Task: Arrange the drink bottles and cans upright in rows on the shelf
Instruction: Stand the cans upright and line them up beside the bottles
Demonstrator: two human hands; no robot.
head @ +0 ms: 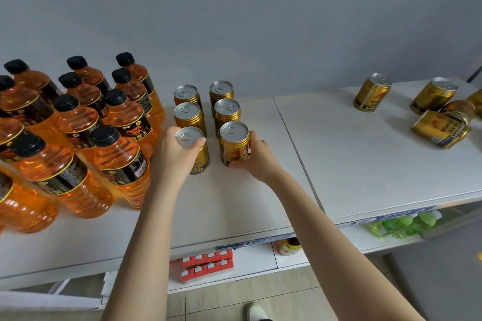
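Gold drink cans stand upright in two rows of three on the white shelf (260, 203). My left hand (173, 156) grips the front can of the left row (194, 150). My right hand (257, 159) grips the front can of the right row (233, 142). Behind them stand two cans per row, such as one at the back left (186, 95). Orange drink bottles with black caps (120, 156) stand upright in rows on the left. At the far right, an upright gold can (371, 95) and several loose cans (440, 129), some lying on their sides, are scattered.
A seam (294, 148) splits the shelf top into two panels. On the lower shelf sit red cartons (206, 266), a small jar (288, 246) and green bottles (401, 224). A grey wall backs the shelf. A white shoe (254, 311) shows on the tiled floor.
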